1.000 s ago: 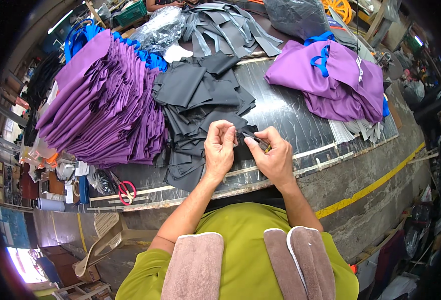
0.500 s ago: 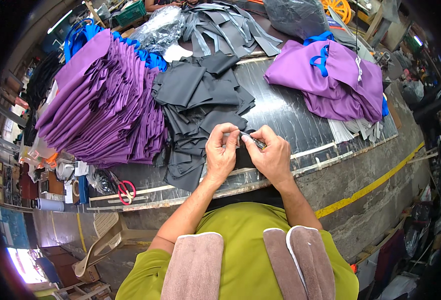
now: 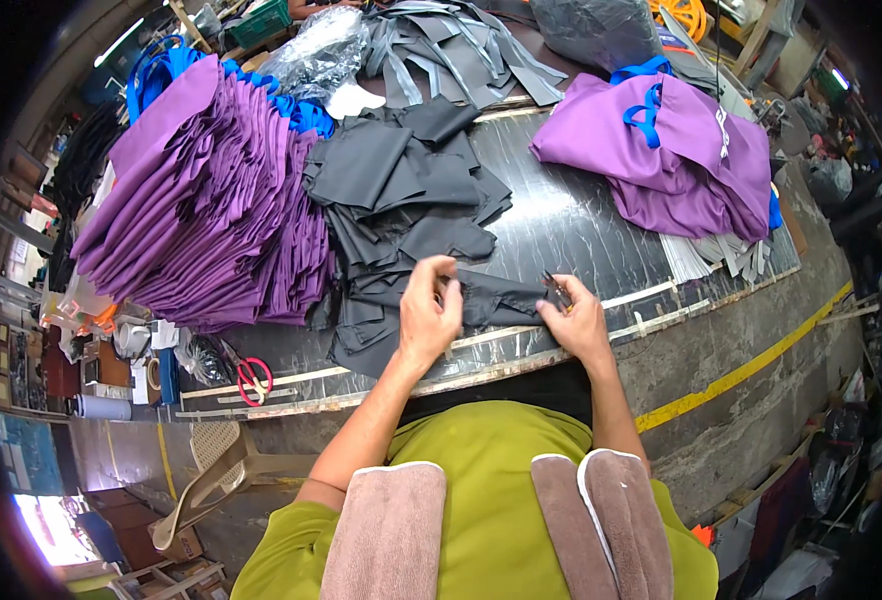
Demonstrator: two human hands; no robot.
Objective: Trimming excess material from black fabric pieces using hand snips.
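Observation:
My right hand (image 3: 578,322) is closed around a small pair of thread snips (image 3: 555,287), whose dark tips point up and away from me. Its thumb and fingers also meet the right end of a black fabric piece (image 3: 501,300). That piece stretches left across the table, in front of the loose heap of black fabric pieces (image 3: 366,165). My left hand (image 3: 429,318) hovers at the other end of the piece, slightly blurred. Its fingers are loosely curled, with a gap between thumb and forefinger, and nothing shows in them.
A tall stack of purple fabric (image 3: 206,215) with blue straps stands at left. Purple bags (image 3: 651,150) lie at right on pale strips. Pink-handled scissors (image 3: 253,382) rest near the table edge (image 3: 461,375). Grey strips (image 3: 451,50) lie behind; a beige chair (image 3: 216,465) stands left.
My hands have moved apart from their pinch close together, the right one going right with the snips. The black piece now shows stretched out between them.

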